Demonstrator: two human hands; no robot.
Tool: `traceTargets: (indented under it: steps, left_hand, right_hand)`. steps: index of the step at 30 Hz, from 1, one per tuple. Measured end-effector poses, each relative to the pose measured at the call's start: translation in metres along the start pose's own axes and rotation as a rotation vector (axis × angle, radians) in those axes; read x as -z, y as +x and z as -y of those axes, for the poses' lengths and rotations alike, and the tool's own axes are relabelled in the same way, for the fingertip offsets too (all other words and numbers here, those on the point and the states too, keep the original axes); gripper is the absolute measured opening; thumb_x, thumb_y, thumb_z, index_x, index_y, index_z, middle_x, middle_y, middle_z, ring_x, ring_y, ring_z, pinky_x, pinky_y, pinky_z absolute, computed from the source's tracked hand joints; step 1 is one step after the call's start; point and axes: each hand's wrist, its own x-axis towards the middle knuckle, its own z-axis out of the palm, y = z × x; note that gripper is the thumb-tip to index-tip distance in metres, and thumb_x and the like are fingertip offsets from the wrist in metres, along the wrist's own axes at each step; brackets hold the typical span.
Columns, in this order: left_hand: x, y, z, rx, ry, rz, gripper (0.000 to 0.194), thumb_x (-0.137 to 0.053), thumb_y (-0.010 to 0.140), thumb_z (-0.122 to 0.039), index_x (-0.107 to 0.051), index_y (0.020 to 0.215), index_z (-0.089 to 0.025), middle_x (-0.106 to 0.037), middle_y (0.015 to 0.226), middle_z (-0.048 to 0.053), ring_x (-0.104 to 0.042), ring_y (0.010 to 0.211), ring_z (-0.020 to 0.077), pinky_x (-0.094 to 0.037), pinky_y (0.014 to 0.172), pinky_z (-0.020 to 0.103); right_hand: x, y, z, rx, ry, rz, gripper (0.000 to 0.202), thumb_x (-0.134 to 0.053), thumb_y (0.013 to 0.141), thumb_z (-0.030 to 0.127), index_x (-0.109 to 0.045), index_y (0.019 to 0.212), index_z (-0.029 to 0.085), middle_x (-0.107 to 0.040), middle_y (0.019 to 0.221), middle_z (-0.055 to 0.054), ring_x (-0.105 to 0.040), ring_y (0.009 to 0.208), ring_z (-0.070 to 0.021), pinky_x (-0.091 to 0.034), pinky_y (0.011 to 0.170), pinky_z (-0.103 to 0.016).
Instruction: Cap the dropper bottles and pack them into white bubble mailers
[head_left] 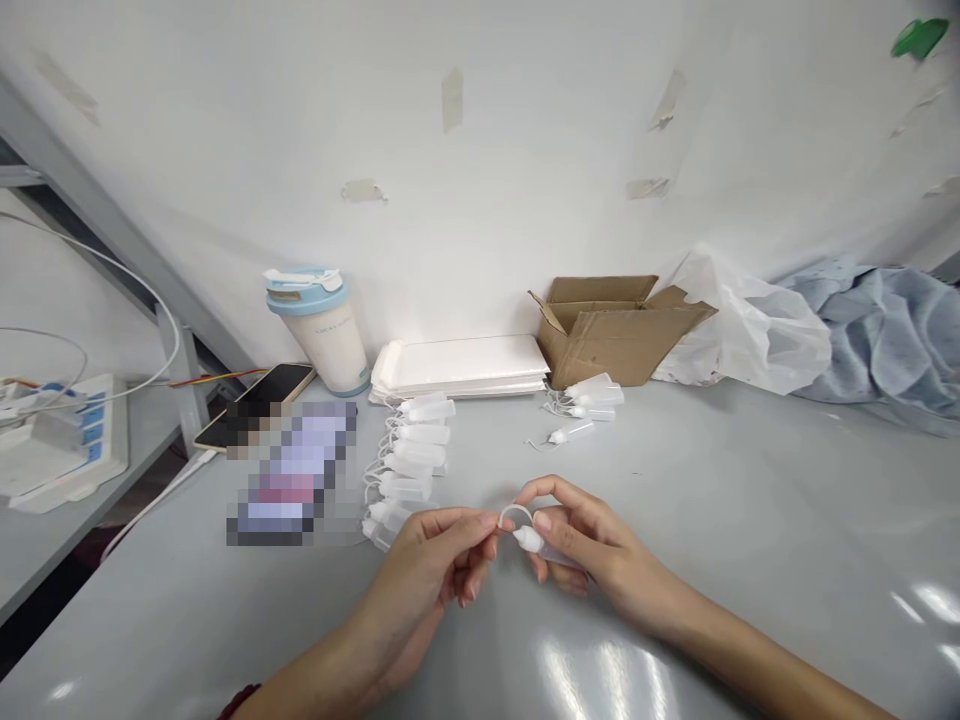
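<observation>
My right hand (577, 535) grips a small translucent squeeze bottle (529, 540) with a white cap, its nozzle end facing left. A thin white strap (516, 508) arches up from the bottle's neck. Between thumb and fingertips, my left hand (457, 550) pinches the strap's far end, just left of the nozzle. The bottle's body is partly covered by my right fingers. Beyond my left hand lies a column of similar bottles (416, 455) with looped straps. Several more bottles (589, 395) rest in front of the cardboard box.
A stack of white padded envelopes (465, 365) and an open cardboard box (615, 340) stand along the wall. To the left are a lidded cup (322, 335), a dark phone (259, 400) and a blurred-out device (300, 480). A plastic bag (750, 330) and blue cloth (892, 330) lie right.
</observation>
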Motion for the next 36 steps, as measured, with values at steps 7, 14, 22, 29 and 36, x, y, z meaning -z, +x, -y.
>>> traceTargets:
  steps: [7,14,22,29,36]
  left_hand:
    - [-0.0011,-0.0002,0.0011,-0.014,0.007,0.001,0.027,-0.056,0.083,-0.033,-0.063,0.066,-0.013,-0.046,0.06,-0.003,-0.033,0.049,0.0063,-0.025,0.05,0.021]
    - [-0.0011,0.0001,0.0017,-0.022,0.002,-0.006,0.027,-0.057,0.083,-0.034,-0.063,0.066,-0.013,-0.046,0.061,-0.002,-0.033,0.049,0.0065,-0.025,0.049,0.021]
    - [-0.0013,-0.0014,0.0005,-0.012,0.008,-0.028,0.027,-0.058,0.081,-0.035,-0.063,0.064,-0.014,-0.046,0.059,-0.003,-0.034,0.049,0.0065,-0.026,0.049,0.021]
    - [-0.002,-0.0009,0.0011,-0.018,0.045,-0.065,0.026,-0.059,0.08,-0.035,-0.064,0.065,-0.014,-0.049,0.061,-0.002,-0.035,0.048,0.0067,-0.027,0.049,0.021]
    - [-0.0043,-0.0005,0.0013,-0.075,0.17,-0.116,0.03,-0.06,0.079,-0.037,-0.058,0.057,-0.016,-0.042,0.049,-0.005,-0.034,0.047,0.008,-0.028,0.05,0.021]
  right_hand:
    - [-0.0009,0.0006,-0.0021,-0.003,0.027,0.003,0.03,-0.047,0.09,0.048,-0.049,0.1,0.02,-0.054,0.066,0.003,-0.028,0.044,-0.0041,-0.022,0.044,-0.021]
    - [-0.0008,0.0013,-0.0025,-0.01,0.072,0.007,0.032,-0.049,0.088,0.05,-0.05,0.099,0.02,-0.054,0.065,0.003,-0.028,0.044,-0.004,-0.022,0.044,-0.021]
    - [-0.0005,0.0022,-0.0039,-0.013,0.072,-0.005,0.031,-0.049,0.088,0.049,-0.05,0.096,0.019,-0.054,0.064,0.003,-0.028,0.044,-0.0046,-0.021,0.044,-0.021]
    - [-0.0015,0.0017,-0.0047,-0.02,0.086,-0.023,0.031,-0.05,0.088,0.049,-0.05,0.096,0.019,-0.054,0.064,0.003,-0.028,0.044,-0.0048,-0.021,0.044,-0.021]
    - [-0.0014,0.0014,-0.0059,-0.027,0.092,-0.044,0.029,-0.05,0.089,0.047,-0.048,0.097,0.019,-0.054,0.063,0.004,-0.025,0.043,-0.0045,-0.018,0.044,-0.022]
